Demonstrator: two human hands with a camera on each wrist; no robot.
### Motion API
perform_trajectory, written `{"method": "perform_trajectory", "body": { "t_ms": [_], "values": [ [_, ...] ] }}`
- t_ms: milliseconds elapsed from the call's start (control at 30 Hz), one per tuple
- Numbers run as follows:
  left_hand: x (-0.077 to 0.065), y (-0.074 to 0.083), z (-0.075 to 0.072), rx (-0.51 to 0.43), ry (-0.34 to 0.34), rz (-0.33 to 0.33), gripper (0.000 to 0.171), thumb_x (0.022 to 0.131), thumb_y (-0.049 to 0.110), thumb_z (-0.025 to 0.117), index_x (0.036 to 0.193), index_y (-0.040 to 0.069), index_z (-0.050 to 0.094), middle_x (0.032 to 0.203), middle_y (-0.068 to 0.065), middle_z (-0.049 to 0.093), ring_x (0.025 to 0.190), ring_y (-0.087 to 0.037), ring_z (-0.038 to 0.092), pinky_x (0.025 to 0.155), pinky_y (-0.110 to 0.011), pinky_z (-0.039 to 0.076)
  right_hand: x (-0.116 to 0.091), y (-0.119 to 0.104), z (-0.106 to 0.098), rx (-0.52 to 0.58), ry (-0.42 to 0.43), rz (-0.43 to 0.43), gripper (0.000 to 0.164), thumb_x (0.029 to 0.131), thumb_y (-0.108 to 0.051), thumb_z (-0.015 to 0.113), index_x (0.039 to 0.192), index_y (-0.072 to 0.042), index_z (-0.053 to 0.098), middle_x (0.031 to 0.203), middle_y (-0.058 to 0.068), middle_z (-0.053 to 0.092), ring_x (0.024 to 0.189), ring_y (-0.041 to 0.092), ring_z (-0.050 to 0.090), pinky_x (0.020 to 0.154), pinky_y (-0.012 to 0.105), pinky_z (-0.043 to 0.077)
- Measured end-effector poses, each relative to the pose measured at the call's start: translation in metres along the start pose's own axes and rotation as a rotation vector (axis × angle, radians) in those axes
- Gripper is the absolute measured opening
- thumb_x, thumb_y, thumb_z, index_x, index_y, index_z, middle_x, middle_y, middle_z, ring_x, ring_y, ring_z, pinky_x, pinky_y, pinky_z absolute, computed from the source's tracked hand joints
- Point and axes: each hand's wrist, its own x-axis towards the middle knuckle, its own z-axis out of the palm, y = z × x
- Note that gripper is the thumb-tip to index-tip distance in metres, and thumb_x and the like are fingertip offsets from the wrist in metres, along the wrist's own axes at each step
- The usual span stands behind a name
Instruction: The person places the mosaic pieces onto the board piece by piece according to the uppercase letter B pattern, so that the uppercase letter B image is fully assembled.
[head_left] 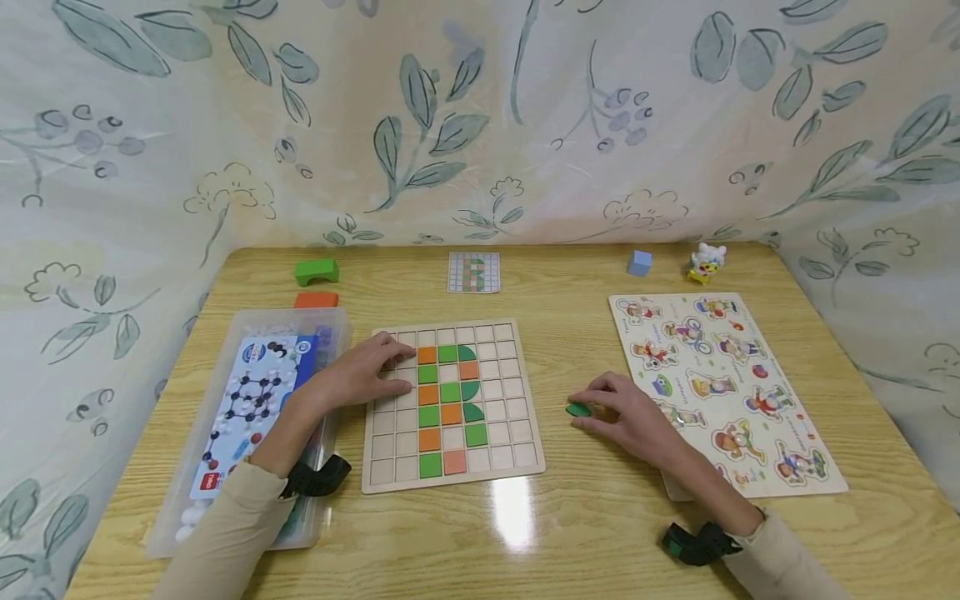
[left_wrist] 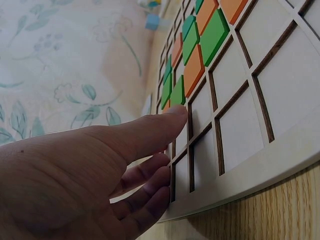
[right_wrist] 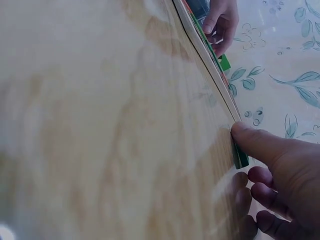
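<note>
My right hand (head_left: 626,417) pinches a dark green tile (head_left: 578,410) between thumb and fingers, over the table right of the wooden grid board (head_left: 512,479). In the right wrist view the green tile (right_wrist: 241,156) stands on edge at the thumb tip; its full outline is hidden. The left hand (head_left: 360,375) rests at the board's left side, fingers loosely bent, holding nothing. Its thumb lies over the cells beside an orange square (head_left: 427,355) and a green square (head_left: 427,374). Orange, green and salmon squares with dark green quarter-circles (head_left: 473,412) sit in the board's middle columns.
A small pattern card (head_left: 474,273) lies behind the board. At left stands a clear plastic box (head_left: 247,400), with green (head_left: 317,271) and red (head_left: 316,301) blocks behind it. A picture puzzle (head_left: 723,392) lies at right, near a blue cube (head_left: 640,263) and a toy figure (head_left: 707,263).
</note>
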Motion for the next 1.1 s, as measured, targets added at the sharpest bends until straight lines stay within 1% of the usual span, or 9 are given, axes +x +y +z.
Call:
{"method": "perform_trajectory", "body": {
  "t_ms": [167, 267, 400, 500, 600, 700, 900, 967, 1100],
  "values": [
    [0.0, -0.001, 0.001, 0.001, 0.004, 0.014, 0.05, 0.09, 0.026, 0.069, 0.132, 0.003, 0.057, 0.113, -0.012, 0.055, 0.094, -0.021, 0.05, 0.083, -0.036, 0.043, 0.003, -0.001, -0.002, -0.024, -0.025, -0.026, 0.023, 0.079, -0.017, 0.078, 0.102, -0.018, 0.076, 0.094, -0.007, 0.06, 0.081, 0.002, 0.048, 0.067, 0.022, 0.041],
    [0.001, -0.001, 0.001, -0.004, 0.003, 0.01, 0.05, 0.09, 0.026, 0.069, 0.133, 0.003, 0.056, 0.114, -0.012, 0.055, 0.094, -0.02, 0.05, 0.083, -0.035, 0.043, 0.006, -0.003, -0.005, -0.037, -0.054, -0.037, 0.02, 0.081, -0.018, 0.077, 0.101, -0.018, 0.075, 0.092, -0.007, 0.062, 0.079, 0.001, 0.051, 0.067, 0.022, 0.043],
    [0.001, 0.0, 0.0, -0.004, -0.004, -0.002, 0.051, 0.09, 0.026, 0.069, 0.134, 0.003, 0.056, 0.115, -0.012, 0.055, 0.095, -0.02, 0.05, 0.084, -0.035, 0.043, 0.011, -0.007, -0.007, -0.029, -0.104, -0.011, 0.018, 0.081, -0.019, 0.077, 0.099, -0.02, 0.074, 0.092, -0.009, 0.062, 0.078, 0.001, 0.053, 0.067, 0.022, 0.045],
    [0.0, 0.001, 0.0, -0.001, -0.008, -0.004, 0.051, 0.09, 0.026, 0.069, 0.134, 0.003, 0.056, 0.115, -0.012, 0.055, 0.095, -0.02, 0.05, 0.084, -0.035, 0.043, 0.016, -0.011, -0.006, -0.016, -0.128, -0.015, 0.017, 0.081, -0.02, 0.078, 0.097, -0.023, 0.074, 0.091, -0.01, 0.062, 0.079, 0.002, 0.054, 0.069, 0.022, 0.046],
    [0.0, 0.001, 0.0, -0.002, -0.005, 0.003, 0.051, 0.09, 0.025, 0.069, 0.134, 0.003, 0.056, 0.115, -0.012, 0.055, 0.095, -0.021, 0.05, 0.084, -0.036, 0.043, 0.025, -0.021, -0.002, 0.0, -0.131, -0.065, 0.017, 0.081, -0.02, 0.078, 0.097, -0.022, 0.074, 0.091, -0.008, 0.063, 0.08, 0.004, 0.056, 0.07, 0.023, 0.047],
    [0.0, 0.001, -0.001, -0.003, -0.004, 0.002, 0.051, 0.09, 0.025, 0.069, 0.134, 0.003, 0.056, 0.115, -0.012, 0.055, 0.095, -0.021, 0.05, 0.084, -0.036, 0.043, 0.037, -0.035, 0.005, 0.034, -0.138, -0.131, 0.017, 0.081, -0.02, 0.078, 0.098, -0.02, 0.074, 0.091, -0.006, 0.063, 0.079, 0.006, 0.056, 0.07, 0.023, 0.047],
    [0.0, 0.001, -0.002, -0.002, -0.006, -0.001, 0.051, 0.09, 0.025, 0.069, 0.134, 0.003, 0.055, 0.116, -0.012, 0.055, 0.095, -0.021, 0.05, 0.084, -0.036, 0.043, 0.058, -0.061, 0.021, 0.086, -0.194, -0.24, 0.017, 0.085, -0.023, 0.074, 0.101, -0.019, 0.073, 0.095, -0.005, 0.063, 0.08, 0.007, 0.054, 0.069, 0.019, 0.045],
    [0.0, 0.0, -0.002, -0.002, -0.007, 0.0, 0.051, 0.09, 0.025, 0.069, 0.134, 0.003, 0.056, 0.115, -0.012, 0.055, 0.094, -0.021, 0.049, 0.083, -0.035, 0.042, 0.063, -0.066, 0.025, 0.101, -0.198, -0.267, 0.017, 0.086, -0.023, 0.074, 0.102, -0.018, 0.073, 0.096, -0.004, 0.063, 0.08, 0.007, 0.054, 0.068, 0.017, 0.045],
    [0.001, 0.0, -0.001, 0.0, -0.003, 0.005, 0.051, 0.089, 0.026, 0.069, 0.133, 0.003, 0.056, 0.114, -0.012, 0.055, 0.093, -0.021, 0.049, 0.082, -0.034, 0.042, 0.069, -0.071, 0.029, 0.125, -0.208, -0.284, 0.018, 0.087, -0.023, 0.072, 0.104, -0.016, 0.073, 0.099, -0.003, 0.064, 0.08, 0.007, 0.057, 0.069, 0.016, 0.047]
  ]
}}
